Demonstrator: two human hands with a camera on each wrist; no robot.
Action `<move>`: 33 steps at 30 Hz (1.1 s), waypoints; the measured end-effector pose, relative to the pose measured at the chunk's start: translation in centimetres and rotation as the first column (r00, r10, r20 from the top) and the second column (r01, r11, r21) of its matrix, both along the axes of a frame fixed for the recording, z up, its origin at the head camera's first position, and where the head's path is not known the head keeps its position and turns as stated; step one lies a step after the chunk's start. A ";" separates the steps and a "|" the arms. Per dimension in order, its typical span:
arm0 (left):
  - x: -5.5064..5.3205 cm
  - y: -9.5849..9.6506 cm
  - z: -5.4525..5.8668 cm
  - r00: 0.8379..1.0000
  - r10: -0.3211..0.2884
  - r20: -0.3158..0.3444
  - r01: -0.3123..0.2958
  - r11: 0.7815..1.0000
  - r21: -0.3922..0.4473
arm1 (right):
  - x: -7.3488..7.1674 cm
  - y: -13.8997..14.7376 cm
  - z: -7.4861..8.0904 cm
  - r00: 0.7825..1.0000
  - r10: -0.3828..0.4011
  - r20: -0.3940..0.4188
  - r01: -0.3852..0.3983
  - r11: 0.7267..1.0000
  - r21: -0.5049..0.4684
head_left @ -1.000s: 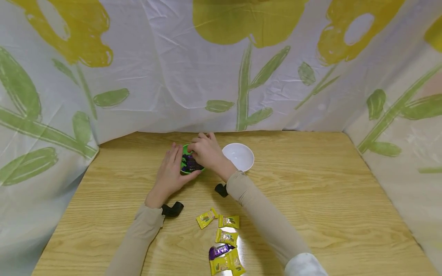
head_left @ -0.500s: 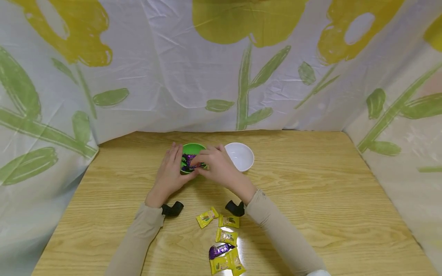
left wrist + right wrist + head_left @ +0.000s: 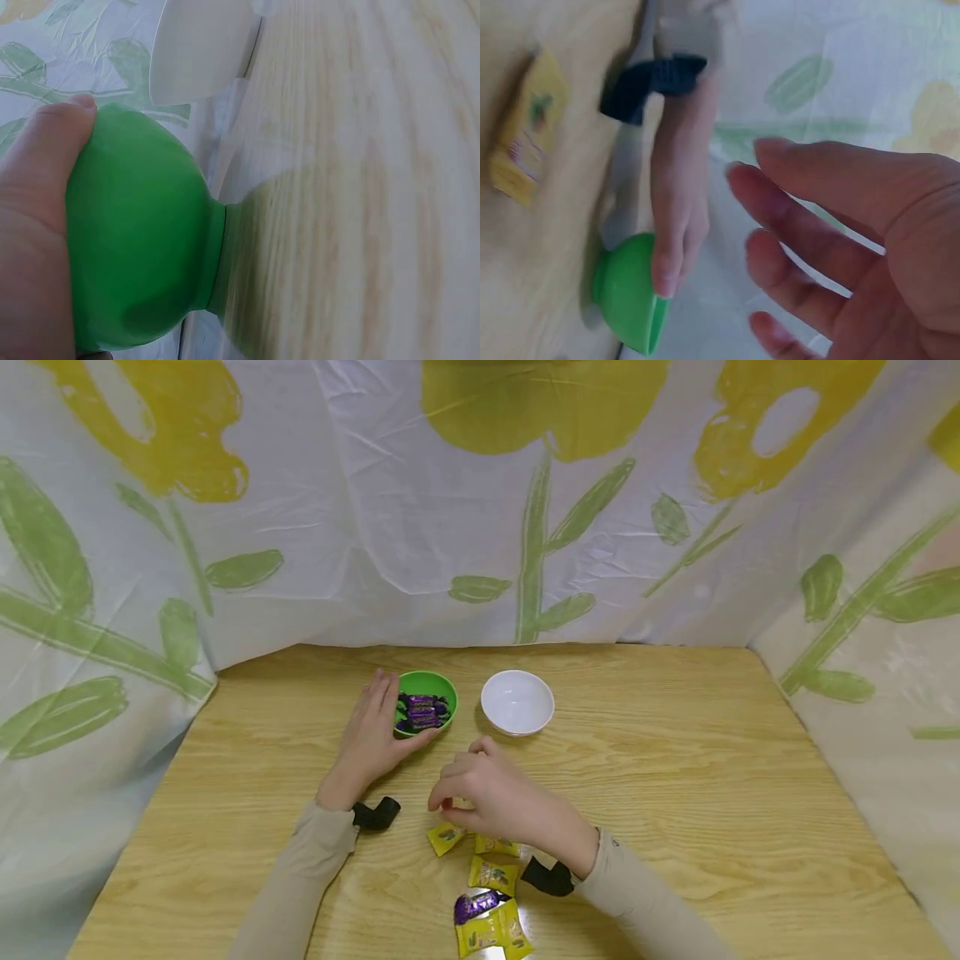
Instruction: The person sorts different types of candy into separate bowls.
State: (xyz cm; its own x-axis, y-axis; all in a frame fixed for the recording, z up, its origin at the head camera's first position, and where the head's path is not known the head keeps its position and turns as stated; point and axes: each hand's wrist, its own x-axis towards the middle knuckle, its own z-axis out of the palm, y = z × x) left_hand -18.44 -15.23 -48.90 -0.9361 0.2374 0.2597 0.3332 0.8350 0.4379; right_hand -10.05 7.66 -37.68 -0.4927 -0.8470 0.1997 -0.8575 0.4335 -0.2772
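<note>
My left hand [image 3: 367, 739] holds the green bowl [image 3: 426, 680] from its left side, fingers along the far side and thumb on the near rim. In the left wrist view the thumb lies against the bowl's outer wall. Several purple-wrapped candies [image 3: 423, 713] lie inside that bowl. Above the table my right hand [image 3: 498, 789] hangs with loosely bent fingers, just beyond the yellow candy packets [image 3: 492, 875]. The right wrist view shows nothing between its thumb and fingers. One purple-wrapped candy [image 3: 475, 907] lies among the yellow packets.
A white bowl [image 3: 517, 703] stands right of the green one, with a narrow gap between them. A flower-patterned curtain [image 3: 375, 527] borders the wooden table [image 3: 697, 777] at the back and sides. Black wrist mounts [image 3: 549, 877] stick out by both forearms.
My right hand has left the green bowl and moved back toward me, over the yellow packets. The purple candies in the bowl are now in full view. My left hand stays put.
</note>
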 end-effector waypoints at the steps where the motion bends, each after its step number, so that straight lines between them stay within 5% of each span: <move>1: 0.0 0.0 0.0 1.000 0.002 0.002 -0.002 1.000 -0.005 | 0.4 0.2 -0.1 1.000 0.010 0.012 -0.010 1.000 0.023; 11: 0.0 0.1 0.1 1.000 -0.006 0.001 0.006 1.000 -0.009 | 3.4 1.0 -3.0 0.990 0.065 0.128 -0.104 0.937 0.334; 22: 0.1 0.1 0.5 1.000 -0.005 0.013 0.005 1.000 -0.004 | 5.1 0.8 -4.4 0.991 0.094 0.092 -0.124 0.907 0.403; 33: 0.0 0.1 0.4 1.000 -0.010 0.004 0.010 1.000 0.007 | 5.4 0.3 -4.9 0.993 0.114 0.019 -0.112 0.920 0.376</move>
State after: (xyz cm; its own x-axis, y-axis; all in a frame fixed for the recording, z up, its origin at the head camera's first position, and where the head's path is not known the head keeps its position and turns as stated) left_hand -18.43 -15.08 -48.50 -0.9348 0.2451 0.2572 0.3398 0.8284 0.4454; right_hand -4.63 7.95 -42.55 -0.3892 -0.9100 -0.1431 -0.9075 0.4054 -0.1096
